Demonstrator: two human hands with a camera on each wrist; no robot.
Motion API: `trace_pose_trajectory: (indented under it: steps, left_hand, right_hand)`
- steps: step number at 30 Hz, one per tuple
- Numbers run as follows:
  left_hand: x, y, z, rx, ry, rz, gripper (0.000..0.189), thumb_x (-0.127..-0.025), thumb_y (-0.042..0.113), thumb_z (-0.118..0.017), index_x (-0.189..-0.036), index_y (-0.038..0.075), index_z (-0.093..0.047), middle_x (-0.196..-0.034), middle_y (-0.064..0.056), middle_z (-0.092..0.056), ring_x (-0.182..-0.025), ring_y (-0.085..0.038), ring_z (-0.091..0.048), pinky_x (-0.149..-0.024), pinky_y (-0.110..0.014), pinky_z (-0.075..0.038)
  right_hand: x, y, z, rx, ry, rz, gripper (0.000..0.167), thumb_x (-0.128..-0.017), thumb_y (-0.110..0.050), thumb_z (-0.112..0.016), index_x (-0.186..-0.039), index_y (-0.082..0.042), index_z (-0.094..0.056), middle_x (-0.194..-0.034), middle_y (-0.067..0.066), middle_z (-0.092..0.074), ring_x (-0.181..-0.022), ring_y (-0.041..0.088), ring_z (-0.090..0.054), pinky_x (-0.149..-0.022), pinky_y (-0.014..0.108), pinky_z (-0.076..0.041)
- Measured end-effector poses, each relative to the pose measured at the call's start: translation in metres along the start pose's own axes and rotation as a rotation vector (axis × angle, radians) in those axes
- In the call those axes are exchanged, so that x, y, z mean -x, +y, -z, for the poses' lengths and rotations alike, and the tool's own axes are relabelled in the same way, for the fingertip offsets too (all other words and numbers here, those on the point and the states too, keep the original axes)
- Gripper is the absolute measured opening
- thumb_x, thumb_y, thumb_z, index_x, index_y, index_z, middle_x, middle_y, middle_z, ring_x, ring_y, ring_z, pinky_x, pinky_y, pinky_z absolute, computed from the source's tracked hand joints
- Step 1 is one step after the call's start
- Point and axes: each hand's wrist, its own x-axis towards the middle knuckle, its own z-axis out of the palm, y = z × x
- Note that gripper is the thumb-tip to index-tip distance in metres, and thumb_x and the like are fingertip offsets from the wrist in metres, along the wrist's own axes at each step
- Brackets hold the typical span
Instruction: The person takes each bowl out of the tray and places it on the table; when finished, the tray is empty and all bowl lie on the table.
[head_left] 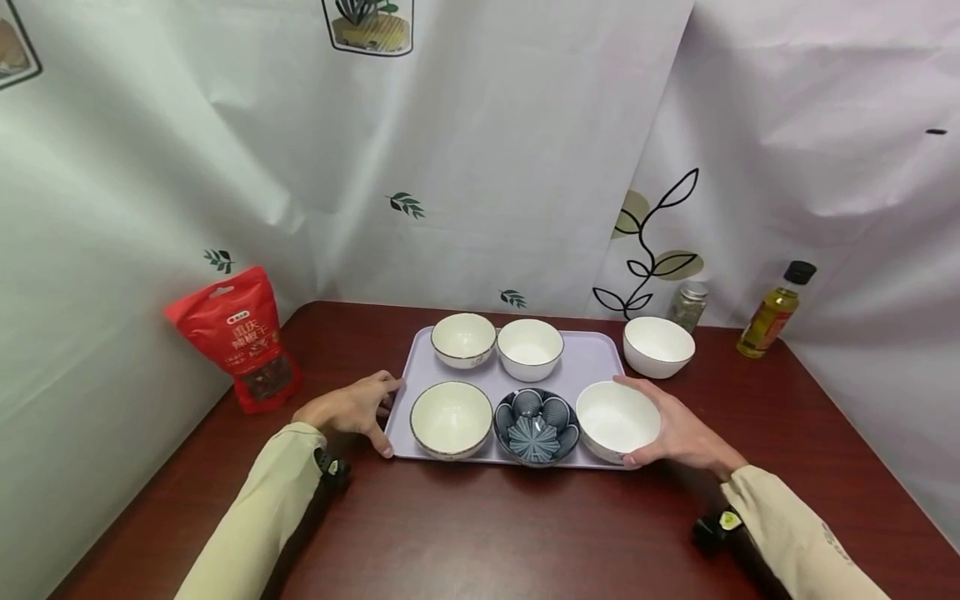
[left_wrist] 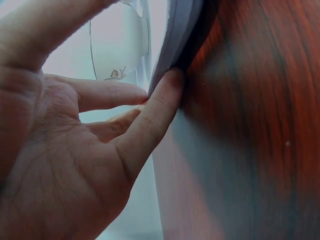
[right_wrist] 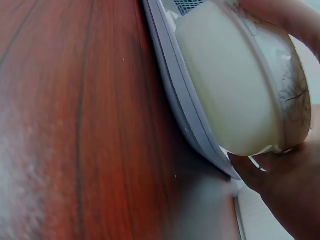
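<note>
Lilac, probably plastic, the tray [head_left: 588,354] lies on the brown table [head_left: 487,533]; read it as a dial with 12 at the wall cloth [head_left: 510,150]. Five bowls stand grouped on it, which likely saves room: a flowered bowl [head_left: 463,340] at 11, a small bowl [head_left: 530,348] at 12, a cream bowl [head_left: 452,419] at 7, a blue bowl [head_left: 536,427] at 6, a white bowl [head_left: 618,421] at 4. At 9 the left hand [head_left: 354,408] lays fairly straight fingers against the tray's edge, clasping nothing that shows, perhaps to steady it. At 4 the right hand [head_left: 678,433] grips the white bowl, thumb at 6 of its wall and fingers at 12, a wide span that seems to suit its breadth. Between 2 and 3 an outer bowl [head_left: 658,347] stands off the tray, maybe for want of space. Beyond it come a jar [head_left: 687,306] and a bottle [head_left: 771,317]; at 10 a red pouch [head_left: 243,333] leans by the cloth.

The outer bowl hides the jar's foot. Whether the white bowl's base sits flat on the tray cannot be told; fingers cover its lower end in the right wrist view. The left wrist view cuts off the thumb.
</note>
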Motion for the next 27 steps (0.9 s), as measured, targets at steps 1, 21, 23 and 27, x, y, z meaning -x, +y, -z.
trace_pose_trajectory:
  steps: [1,21,23,27]
  left_hand:
    - [0.000,-0.001,0.000,0.000,0.001,0.000,0.115,-0.058,0.017,-0.097,-0.148,-0.016,-0.034,-0.132,-0.023,-0.045,-0.118,-0.035,-0.061,-0.102,-0.044,-0.054]
    - [0.006,-0.002,0.002,0.016,0.007,-0.070,0.117,-0.058,0.023,-0.097,-0.146,-0.019,-0.033,-0.128,-0.025,-0.045,-0.114,-0.036,-0.062,-0.097,-0.039,-0.057]
    - [0.006,-0.001,0.002,0.012,0.005,-0.062,0.117,-0.058,0.023,-0.097,-0.147,-0.019,-0.033,-0.128,-0.025,-0.045,-0.115,-0.037,-0.063,-0.098,-0.040,-0.057]
    - [0.003,0.000,0.000,0.033,-0.003,-0.021,0.117,-0.058,0.019,-0.097,-0.149,-0.017,-0.031,-0.132,-0.024,-0.044,-0.118,-0.038,-0.062,-0.101,-0.043,-0.055]
  right_hand:
    - [-0.001,-0.001,0.000,-0.008,0.006,-0.001,0.108,-0.058,-0.023,-0.096,-0.149,-0.005,-0.043,-0.137,0.017,-0.058,-0.110,0.009,-0.057,-0.090,0.013,-0.046]
    - [0.017,-0.002,0.031,-0.047,0.112,-0.064,0.102,-0.063,-0.009,-0.091,-0.151,-0.006,-0.040,-0.135,0.012,-0.055,-0.106,-0.004,-0.054,-0.087,0.009,-0.045]
    - [0.021,0.000,0.034,-0.027,0.123,-0.083,0.101,-0.064,-0.011,-0.091,-0.152,-0.008,-0.040,-0.136,0.013,-0.054,-0.105,-0.005,-0.053,-0.086,0.009,-0.044]
    - [0.030,0.005,0.041,0.009,0.148,-0.119,0.101,-0.064,-0.013,-0.091,-0.152,-0.010,-0.041,-0.138,0.006,-0.052,-0.104,-0.008,-0.051,-0.085,0.006,-0.041]
